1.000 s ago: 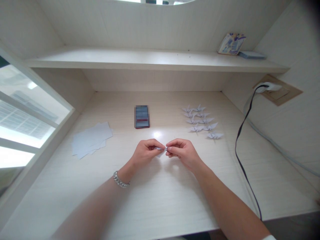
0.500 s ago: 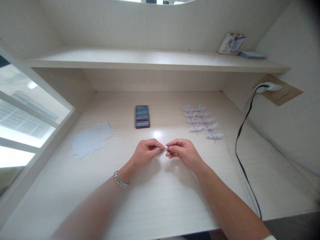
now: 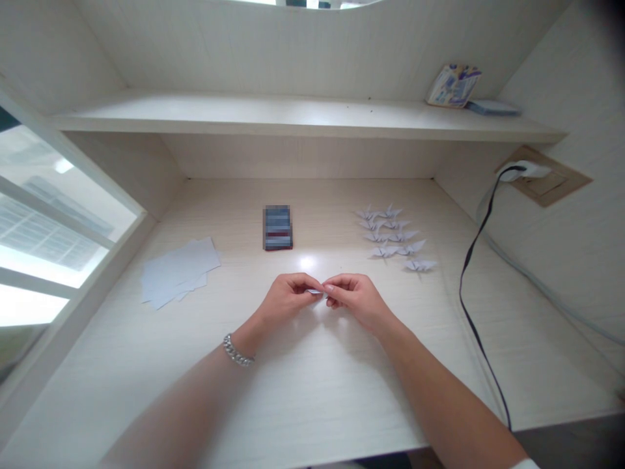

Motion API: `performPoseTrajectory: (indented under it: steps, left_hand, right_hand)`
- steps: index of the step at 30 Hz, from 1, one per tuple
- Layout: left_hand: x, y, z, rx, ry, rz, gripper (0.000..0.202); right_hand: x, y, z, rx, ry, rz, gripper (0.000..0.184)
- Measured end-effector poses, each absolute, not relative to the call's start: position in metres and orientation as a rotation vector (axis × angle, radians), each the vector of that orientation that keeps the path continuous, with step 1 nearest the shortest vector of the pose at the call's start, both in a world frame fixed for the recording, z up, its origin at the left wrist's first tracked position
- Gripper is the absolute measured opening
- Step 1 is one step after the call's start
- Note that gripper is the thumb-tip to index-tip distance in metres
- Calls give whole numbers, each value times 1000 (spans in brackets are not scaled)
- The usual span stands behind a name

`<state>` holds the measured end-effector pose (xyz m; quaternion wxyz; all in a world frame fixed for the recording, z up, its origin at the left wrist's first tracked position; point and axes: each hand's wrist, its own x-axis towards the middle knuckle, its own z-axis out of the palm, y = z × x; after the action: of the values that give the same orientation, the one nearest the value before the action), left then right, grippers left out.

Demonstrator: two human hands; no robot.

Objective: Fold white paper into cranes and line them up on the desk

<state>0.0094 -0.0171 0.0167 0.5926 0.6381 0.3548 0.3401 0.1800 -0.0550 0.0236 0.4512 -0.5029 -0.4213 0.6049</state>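
A small folded piece of white paper [image 3: 315, 292] is pinched between my two hands above the middle of the desk, mostly hidden by the fingers. My left hand [image 3: 288, 296], with a silver chain bracelet [image 3: 237, 352] at the wrist, grips its left part between thumb and fingers. From the other side my right hand [image 3: 359, 298] pinches its right end, the fingertips of both hands meeting. Beyond my right hand stand several white origami cranes [image 3: 385, 238] in rough rows. Loose white paper sheets [image 3: 178, 270] lie overlapping to the left.
A dark phone-sized rectangle [image 3: 278, 228], blurred out, lies behind my hands. A black cord [image 3: 471, 251] runs from a wall socket [image 3: 547, 176] down the desk's right side. Overhead, a shelf [image 3: 293, 114] holds a patterned packet [image 3: 453, 86]. A window stands at the left.
My fingertips have come closer together, and the folded paper has tilted flatter, with less of it showing below the fingers. The cranes and loose sheets have stayed put.
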Motion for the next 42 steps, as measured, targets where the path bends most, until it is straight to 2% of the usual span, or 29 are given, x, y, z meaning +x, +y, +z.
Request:
performPoseTrajectory:
  steps: [16,25,32,42]
  left_hand:
    - [6,-13,15,1218,823,683,18]
    - [6,-11,24,884,759,681,29]
    - [8,-11,14,1153,868,760,22]
    - [10,-14,16,1294,849,800,26]
  right_hand:
    - [176,-54,23,-1285,-1008,1407,21]
    - [174,-55,18,-1288,-1054,1301,20]
    - [172,-59,20,-1350,-1260,1100,16]
    - [170,-56,19,-1340,-1223,1199,19]
